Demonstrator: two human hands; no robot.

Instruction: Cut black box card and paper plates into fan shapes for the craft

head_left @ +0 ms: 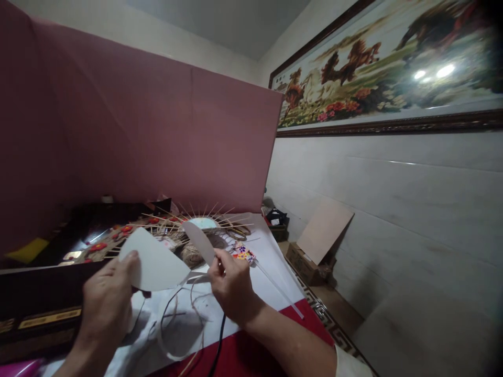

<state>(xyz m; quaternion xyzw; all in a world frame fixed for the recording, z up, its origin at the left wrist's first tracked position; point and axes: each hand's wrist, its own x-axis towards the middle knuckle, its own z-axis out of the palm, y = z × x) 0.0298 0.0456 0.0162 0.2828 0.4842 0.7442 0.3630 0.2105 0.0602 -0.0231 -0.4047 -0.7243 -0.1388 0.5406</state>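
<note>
My left hand (107, 301) is closed on the edge of a white card piece (155, 264) with a curved outline, held above the table. My right hand (231, 285) pinches a second, narrower white card piece (198, 240) that stands up beside the first. Just beyond both pieces lies a round piece with thin wooden sticks (204, 219) fanning out from a pale blue centre, and a ball of brown twine (192, 255). Loose cords and a thin white strip (178, 324) curl on the white sheet (271, 262) below my hands.
A tall pink board (137, 136) stands behind the table. A dark flowered surface (98, 241) lies at left, a red cloth (251, 356) in front. A long white stick (279, 288) lies at right. Cardboard boxes (310, 256) sit on the floor under a framed horse picture (393, 63).
</note>
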